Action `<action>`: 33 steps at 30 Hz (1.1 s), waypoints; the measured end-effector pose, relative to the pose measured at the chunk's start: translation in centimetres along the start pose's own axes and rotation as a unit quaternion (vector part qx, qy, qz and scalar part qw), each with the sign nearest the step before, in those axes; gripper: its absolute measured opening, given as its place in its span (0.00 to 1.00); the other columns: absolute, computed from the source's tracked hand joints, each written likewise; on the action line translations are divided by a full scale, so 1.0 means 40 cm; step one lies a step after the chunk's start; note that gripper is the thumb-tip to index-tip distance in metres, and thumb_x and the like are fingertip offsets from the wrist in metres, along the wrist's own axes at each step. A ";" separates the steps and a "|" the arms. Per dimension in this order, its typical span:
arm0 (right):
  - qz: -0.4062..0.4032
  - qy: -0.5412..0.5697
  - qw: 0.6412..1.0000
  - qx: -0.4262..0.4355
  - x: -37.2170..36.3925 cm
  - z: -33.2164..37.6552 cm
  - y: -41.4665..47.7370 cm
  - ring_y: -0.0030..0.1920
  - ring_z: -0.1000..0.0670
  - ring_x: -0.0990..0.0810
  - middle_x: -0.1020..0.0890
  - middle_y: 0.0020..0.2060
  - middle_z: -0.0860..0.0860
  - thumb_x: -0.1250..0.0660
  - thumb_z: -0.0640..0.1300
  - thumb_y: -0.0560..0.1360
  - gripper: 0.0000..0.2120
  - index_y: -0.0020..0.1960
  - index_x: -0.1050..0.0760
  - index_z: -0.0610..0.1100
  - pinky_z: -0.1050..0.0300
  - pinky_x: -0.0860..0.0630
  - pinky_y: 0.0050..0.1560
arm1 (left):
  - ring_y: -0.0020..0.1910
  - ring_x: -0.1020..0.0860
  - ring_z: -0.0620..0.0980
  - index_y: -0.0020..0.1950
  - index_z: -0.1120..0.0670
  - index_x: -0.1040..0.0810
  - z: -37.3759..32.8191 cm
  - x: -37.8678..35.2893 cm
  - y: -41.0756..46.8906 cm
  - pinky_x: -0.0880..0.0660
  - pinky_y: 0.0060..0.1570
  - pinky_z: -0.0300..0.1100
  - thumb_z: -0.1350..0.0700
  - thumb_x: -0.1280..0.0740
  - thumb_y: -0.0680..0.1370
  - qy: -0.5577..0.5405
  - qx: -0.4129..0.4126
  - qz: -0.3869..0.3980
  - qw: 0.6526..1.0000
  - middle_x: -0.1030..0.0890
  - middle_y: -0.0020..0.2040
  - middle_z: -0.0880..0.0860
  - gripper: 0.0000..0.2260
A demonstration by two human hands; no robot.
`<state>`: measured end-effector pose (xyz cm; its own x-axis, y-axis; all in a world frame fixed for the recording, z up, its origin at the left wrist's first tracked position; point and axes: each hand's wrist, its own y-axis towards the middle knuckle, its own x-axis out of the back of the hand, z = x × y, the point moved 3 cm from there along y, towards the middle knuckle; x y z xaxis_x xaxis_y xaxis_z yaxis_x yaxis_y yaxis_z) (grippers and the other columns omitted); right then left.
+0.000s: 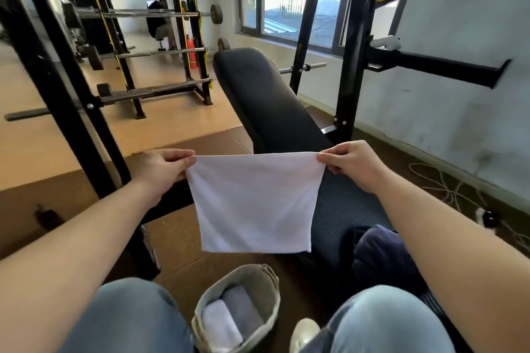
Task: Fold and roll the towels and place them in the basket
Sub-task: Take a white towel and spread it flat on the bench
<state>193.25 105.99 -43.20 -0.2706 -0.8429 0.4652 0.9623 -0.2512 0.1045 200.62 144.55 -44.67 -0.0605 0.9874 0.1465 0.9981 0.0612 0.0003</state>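
A white towel (253, 202) hangs flat in the air in front of me, above a black weight bench (266, 100). My left hand (162, 170) pinches its top left corner and my right hand (354, 165) pinches its top right corner. Below, between my knees, a grey fabric basket (265, 285) stands on the floor. Inside it lie a rolled white towel (220, 325) and a rolled grey towel (242, 306). A dark blue towel (381, 259) lies bunched on the bench by my right knee.
A black rack upright (68, 112) rises at my left. Barbell racks (149, 51) stand further back on the wooden floor. The bench frame (352, 66) and a wall lie to the right, with loose cords (447, 189) on the floor.
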 end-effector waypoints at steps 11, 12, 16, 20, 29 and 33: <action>0.028 0.059 0.991 -0.113 -0.203 -0.171 -0.038 0.43 0.48 0.13 0.13 0.44 0.45 0.28 0.48 0.78 0.08 0.44 0.19 0.44 0.49 0.17 0.45 | 0.49 0.16 0.53 0.52 0.50 0.17 0.189 -0.028 -0.014 0.16 0.50 0.53 0.56 0.30 0.81 0.063 0.035 -0.032 0.997 0.17 0.51 0.53 0.02; 0.029 0.073 0.988 -0.133 -0.228 -0.180 -0.039 0.43 0.47 0.12 0.13 0.43 0.44 0.29 0.47 0.79 0.08 0.45 0.20 0.43 0.48 0.15 0.46 | 0.48 0.16 0.53 0.53 0.51 0.17 0.203 -0.040 -0.017 0.16 0.50 0.54 0.56 0.30 0.81 0.056 0.046 -0.041 0.997 0.17 0.51 0.52 0.03; -0.009 0.082 0.985 -0.155 -0.296 -0.187 -0.040 0.42 0.43 0.12 0.13 0.40 0.43 0.31 0.47 0.78 0.07 0.46 0.20 0.43 0.46 0.14 0.43 | 0.46 0.16 0.51 0.55 0.52 0.18 0.247 -0.094 -0.038 0.15 0.47 0.51 0.58 0.32 0.81 0.035 0.076 -0.052 0.995 0.17 0.51 0.53 0.05; -0.024 0.014 0.994 -0.110 -0.348 -0.177 -0.055 0.33 0.50 0.14 0.14 0.33 0.51 0.30 0.49 0.77 0.07 0.44 0.18 0.47 0.51 0.15 0.41 | 0.48 0.17 0.50 0.55 0.50 0.19 0.266 -0.161 -0.070 0.16 0.43 0.45 0.58 0.31 0.81 0.022 0.075 0.001 0.997 0.17 0.51 0.52 0.05; 0.004 -0.059 0.998 -0.002 -0.407 -0.152 -0.090 0.38 0.56 0.16 0.16 0.39 0.55 0.28 0.52 0.79 0.07 0.50 0.17 0.49 0.59 0.17 0.40 | 0.47 0.16 0.49 0.52 0.46 0.20 0.276 -0.308 -0.117 0.17 0.40 0.38 0.55 0.29 0.81 0.017 0.072 0.049 0.996 0.17 0.50 0.50 0.03; 0.039 -0.096 0.994 0.039 -0.404 -0.152 -0.090 0.42 0.60 0.17 0.17 0.41 0.61 0.29 0.52 0.79 0.08 0.54 0.16 0.50 0.68 0.20 0.43 | 0.46 0.15 0.49 0.56 0.51 0.18 0.275 -0.348 -0.110 0.16 0.42 0.40 0.56 0.29 0.81 0.003 0.081 0.061 0.995 0.16 0.50 0.51 0.05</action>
<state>193.98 117.63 -56.45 -0.1918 -0.7498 0.6332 0.9814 -0.1446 0.1260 196.96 132.13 -57.59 0.0612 0.9881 0.1414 0.9836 -0.0356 -0.1769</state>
